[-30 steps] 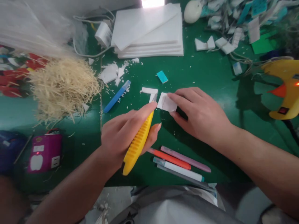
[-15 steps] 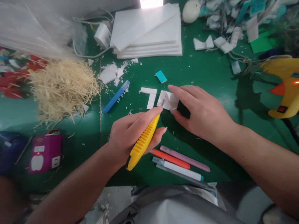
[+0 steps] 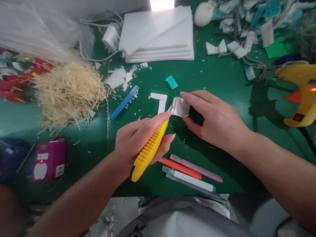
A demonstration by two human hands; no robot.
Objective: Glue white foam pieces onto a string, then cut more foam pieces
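My left hand point(image 3: 142, 140) is closed around a yellow utility knife point(image 3: 151, 144), its blade tip at the left edge of a small white foam piece point(image 3: 181, 107). Thumb and fingers of my right hand point(image 3: 213, 113) grip that piece by its right side against the green table. Its upper surface looks creased, with a strip lifting at the left. Just left of it lies a white L-shaped strip point(image 3: 161, 102). A small turquoise block point(image 3: 171, 82) sits behind the piece.
Several pens point(image 3: 191, 179) lie near the front edge. Left are a blue pen point(image 3: 124, 102), a straw heap point(image 3: 70, 95) and a purple box point(image 3: 49, 161). White foam sheets point(image 3: 158, 33) are stacked at the back. A yellow glue gun point(image 3: 302, 95) stands right, below a scrap pile point(image 3: 247, 19).
The knife blade has moved left across the white piece to its left edge, and the surface there now looks lifted. My right hand stays on the piece. The view has shifted slightly.
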